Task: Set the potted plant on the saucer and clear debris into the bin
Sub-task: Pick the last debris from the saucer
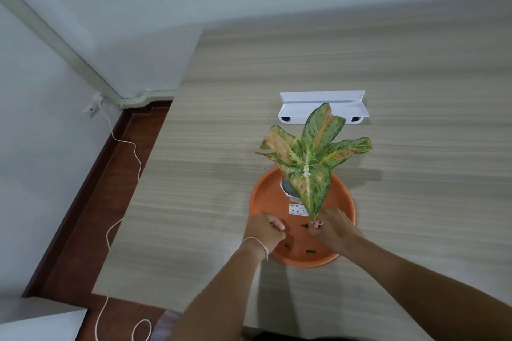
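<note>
The potted plant (310,155), with green and yellow speckled leaves, stands in a small pot (287,188) on the far part of the orange saucer (259,196). Leaves hide most of the pot. Small dark bits of debris (310,251) lie on the saucer's near part. My left hand (266,230) rests on the saucer's left near side, curled into a fist; I cannot see anything inside it. My right hand (333,230) is at the tip of the lowest leaf, its fingertips pinched on a small dark bit of debris.
A white plastic tray-like holder (322,108) lies on the wooden table (210,147) behind the plant. The table's left edge drops to a dark floor where a white cord (122,144) trails. A white box corner (41,318) shows at the bottom left.
</note>
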A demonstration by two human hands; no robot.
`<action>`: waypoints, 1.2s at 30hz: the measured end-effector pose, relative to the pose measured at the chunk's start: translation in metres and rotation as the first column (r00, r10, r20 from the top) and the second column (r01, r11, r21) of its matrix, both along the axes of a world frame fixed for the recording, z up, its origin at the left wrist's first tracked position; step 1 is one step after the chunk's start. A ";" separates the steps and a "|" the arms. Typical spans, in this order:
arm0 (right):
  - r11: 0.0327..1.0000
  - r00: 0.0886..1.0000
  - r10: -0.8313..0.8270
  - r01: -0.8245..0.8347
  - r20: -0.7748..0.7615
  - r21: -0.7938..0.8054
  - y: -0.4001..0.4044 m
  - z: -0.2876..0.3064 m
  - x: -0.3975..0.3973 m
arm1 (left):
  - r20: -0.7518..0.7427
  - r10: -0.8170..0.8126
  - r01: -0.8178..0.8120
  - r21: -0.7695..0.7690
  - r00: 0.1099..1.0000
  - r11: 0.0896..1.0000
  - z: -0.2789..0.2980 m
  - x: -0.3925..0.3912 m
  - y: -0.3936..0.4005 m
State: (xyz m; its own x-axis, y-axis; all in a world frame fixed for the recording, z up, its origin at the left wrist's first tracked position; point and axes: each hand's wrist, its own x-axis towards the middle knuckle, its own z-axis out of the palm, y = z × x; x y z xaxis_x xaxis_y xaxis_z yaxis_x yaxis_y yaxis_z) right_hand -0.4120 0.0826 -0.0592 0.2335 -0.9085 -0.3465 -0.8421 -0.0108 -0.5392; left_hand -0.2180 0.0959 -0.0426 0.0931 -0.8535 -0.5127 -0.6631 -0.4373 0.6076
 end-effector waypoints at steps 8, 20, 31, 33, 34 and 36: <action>0.996 0.996 0.072 -0.069 0.048 -0.048 0.005 0.012 0.086 | -0.193 0.304 -0.336 -0.155 0.933 0.929 0.014 0.112 0.037; 0.744 0.744 0.666 -0.657 0.051 -0.126 0.117 0.040 0.357 | -0.238 0.804 -0.838 -0.165 0.545 0.519 0.009 0.311 0.246; 0.423 0.428 0.902 -0.903 -0.062 -0.079 0.217 0.025 0.503 | -0.184 0.916 -0.934 -0.091 0.356 0.345 -0.008 0.394 0.372; 0.405 0.407 0.910 -0.913 -0.081 -0.040 0.222 0.019 0.511 | -0.178 0.912 -0.929 -0.092 0.369 0.358 -0.010 0.402 0.375; 0.399 0.400 0.913 -0.917 -0.080 -0.028 0.223 0.016 0.514 | -0.182 0.911 -0.929 -0.082 0.370 0.361 -0.013 0.405 0.376; 0.408 0.407 0.911 -0.913 -0.061 -0.002 0.220 0.009 0.518 | -0.178 0.905 -0.923 -0.066 0.385 0.380 -0.020 0.412 0.378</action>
